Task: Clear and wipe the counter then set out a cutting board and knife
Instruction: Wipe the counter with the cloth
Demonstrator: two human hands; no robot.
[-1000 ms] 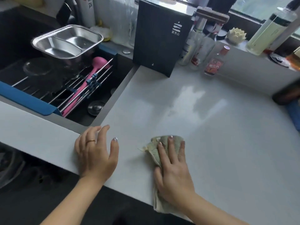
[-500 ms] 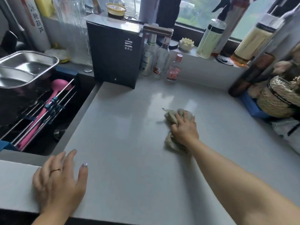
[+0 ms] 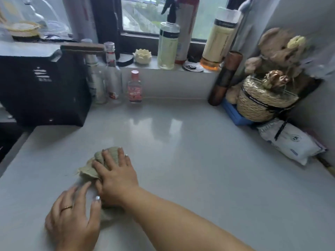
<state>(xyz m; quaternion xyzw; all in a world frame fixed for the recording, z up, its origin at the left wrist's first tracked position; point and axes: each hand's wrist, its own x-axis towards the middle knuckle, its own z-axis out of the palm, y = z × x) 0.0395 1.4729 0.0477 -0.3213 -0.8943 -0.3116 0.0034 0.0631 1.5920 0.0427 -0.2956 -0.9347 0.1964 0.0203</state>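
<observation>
A person's right hand (image 3: 116, 175) presses a crumpled grey-green cloth (image 3: 88, 171) onto the pale table (image 3: 199, 160) with straight fingers, left of centre on the near half. The left hand (image 3: 72, 220), a ring on one finger, lies flat and relaxed just near-left of it. A black box (image 3: 41, 91) and a red-capped bottle (image 3: 135, 87) stand far left, and a woven basket (image 3: 261, 104) far right.

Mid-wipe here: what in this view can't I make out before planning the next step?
Head view only:
- Cloth: mostly covered by the right hand; its underside is hidden.
- Sink: cut off by the left edge.
- Small bottle label: blurred, unreadable.
- Stuffed toy: motion-blurred.
- Cutting board, knife: nowhere in frame.
</observation>
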